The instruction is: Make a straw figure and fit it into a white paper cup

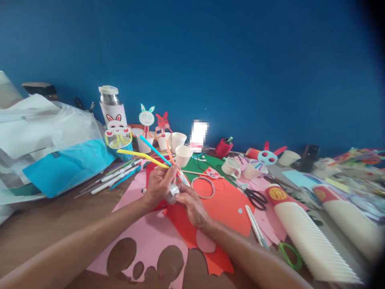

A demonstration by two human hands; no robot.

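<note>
Near the middle of the table, my left hand is closed round several straws. A bent yellow straw, a blue straw and an orange straw fan upward from its fingers. My right hand meets it from the right and pinches a shiny transparent piece that looks like a roll of tape. Fingers hide part of it and the straws' lower ends. Just beyond the hands stands a white paper cup. Below lie red paper and pink paper with cut-out holes.
Rabbit-face figures on cups stand along the blue wall beside a flask. Right of my hands are black scissors, a white cutter knife, a tape ring and stacked cups. Plastic bags lie at left.
</note>
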